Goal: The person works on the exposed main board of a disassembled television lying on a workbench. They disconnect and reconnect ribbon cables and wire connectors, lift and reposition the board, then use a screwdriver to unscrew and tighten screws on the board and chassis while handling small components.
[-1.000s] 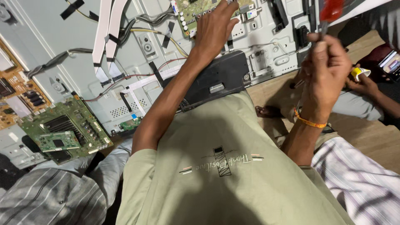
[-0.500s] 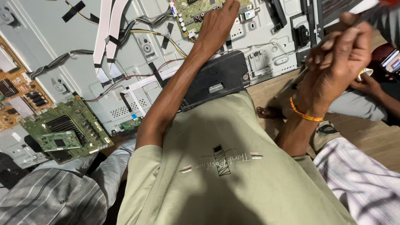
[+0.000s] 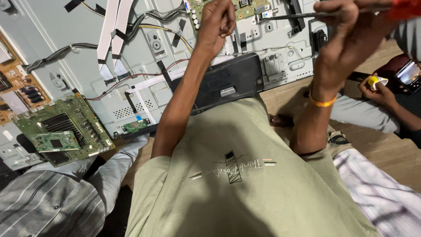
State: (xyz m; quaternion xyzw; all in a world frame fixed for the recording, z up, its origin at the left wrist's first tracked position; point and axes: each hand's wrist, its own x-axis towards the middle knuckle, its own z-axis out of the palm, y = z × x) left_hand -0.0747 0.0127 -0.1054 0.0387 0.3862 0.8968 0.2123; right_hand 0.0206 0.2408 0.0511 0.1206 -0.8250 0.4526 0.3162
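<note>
Gripping a red-handled screwdriver (image 3: 351, 11) near the top right of the head view, the right hand (image 3: 346, 30) is clenched around the shaft close to the handle. The tool's long axis lies almost level across the picture, its dark shaft running leftward so the tip points at the green circuit board (image 3: 237, 8) on the grey metal back panel (image 3: 87, 52). The left hand (image 3: 218, 22) is curled into a loose fist that rests on this board; whether it pinches anything I cannot tell. Doing this well probably means keeping the tip square in the screw head, steadying the board with the left hand and staying clear of the flat white ribbon cables (image 3: 115, 30). A second green board (image 3: 61, 131) lies at lower left.
</note>
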